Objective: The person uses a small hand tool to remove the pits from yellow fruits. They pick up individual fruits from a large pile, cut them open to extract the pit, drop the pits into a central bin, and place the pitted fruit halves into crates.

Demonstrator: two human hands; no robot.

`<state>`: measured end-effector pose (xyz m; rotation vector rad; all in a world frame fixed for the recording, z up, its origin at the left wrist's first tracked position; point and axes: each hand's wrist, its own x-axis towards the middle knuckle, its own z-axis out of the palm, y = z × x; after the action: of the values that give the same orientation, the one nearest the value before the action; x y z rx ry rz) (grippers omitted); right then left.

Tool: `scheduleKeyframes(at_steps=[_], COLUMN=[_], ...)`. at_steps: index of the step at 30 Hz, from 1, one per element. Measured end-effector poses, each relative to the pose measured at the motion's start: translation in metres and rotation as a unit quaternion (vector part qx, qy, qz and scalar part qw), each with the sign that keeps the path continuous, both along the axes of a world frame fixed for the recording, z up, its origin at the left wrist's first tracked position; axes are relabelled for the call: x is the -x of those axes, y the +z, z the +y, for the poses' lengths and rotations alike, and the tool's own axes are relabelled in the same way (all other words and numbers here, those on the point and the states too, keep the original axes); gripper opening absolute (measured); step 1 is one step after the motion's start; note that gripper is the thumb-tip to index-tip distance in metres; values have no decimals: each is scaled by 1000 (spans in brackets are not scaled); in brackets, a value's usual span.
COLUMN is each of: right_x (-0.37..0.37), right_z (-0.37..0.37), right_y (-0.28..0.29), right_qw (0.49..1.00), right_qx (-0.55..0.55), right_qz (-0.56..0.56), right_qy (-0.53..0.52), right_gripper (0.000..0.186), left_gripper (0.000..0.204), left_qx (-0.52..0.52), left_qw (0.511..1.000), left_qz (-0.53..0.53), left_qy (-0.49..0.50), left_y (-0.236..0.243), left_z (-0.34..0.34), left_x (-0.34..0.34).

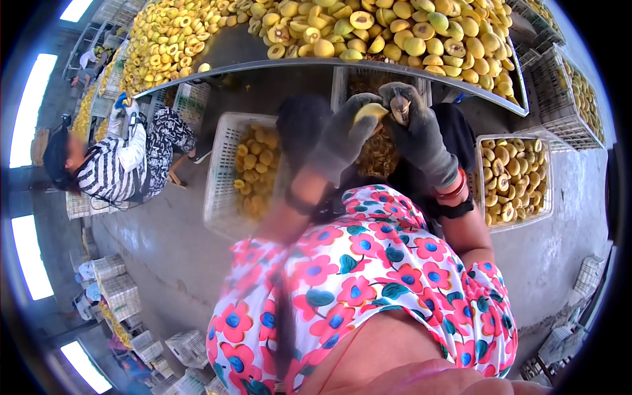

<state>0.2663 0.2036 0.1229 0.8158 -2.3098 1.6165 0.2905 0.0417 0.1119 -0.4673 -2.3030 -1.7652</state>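
Observation:
Both my hands wear grey gloves and meet over a crate of brown scraps (pixel 378 151). My left hand (pixel 347 131) grips a pale yellow fruit half (pixel 370 112). Right beside it, my right hand (pixel 422 137) is closed around a small metal tool (pixel 401 109), its working end hard to make out. A white crate of yellow fruit halves (pixel 255 164) stands to the left, and another crate of halves (pixel 510 181) to the right. Ahead, heaps of halved fruit (pixel 401 36) lie on a metal-rimmed table (pixel 289 64).
A person in a striped top (pixel 118 164) sits at the table on my left, holding something. Stacked crates of fruit (pixel 569 102) stand at the right. More white crates (pixel 115 286) line the lower left, on the grey concrete floor (pixel 164 243).

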Motion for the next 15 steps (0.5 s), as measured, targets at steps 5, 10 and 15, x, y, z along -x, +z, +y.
scheduleKeyframes(at_steps=[5,10,15], right_x=[13,13,9], right_z=[-4,-7,-12], right_y=[-23,-35,-37], right_qw=[999,997,989], right_qx=[3,-53,-124], right_qz=[-47,-50,-63], right_qy=[19,-23,-57], right_gripper=[36,33,24], left_gripper=[23,26,24], left_qx=[-91,-91,62], left_qw=[991,990,996], left_qz=[-94,-108,26], left_qy=[-5,31,58], left_y=[-20,-29,-50], left_z=[1,6,7], left_x=[14,16,17])
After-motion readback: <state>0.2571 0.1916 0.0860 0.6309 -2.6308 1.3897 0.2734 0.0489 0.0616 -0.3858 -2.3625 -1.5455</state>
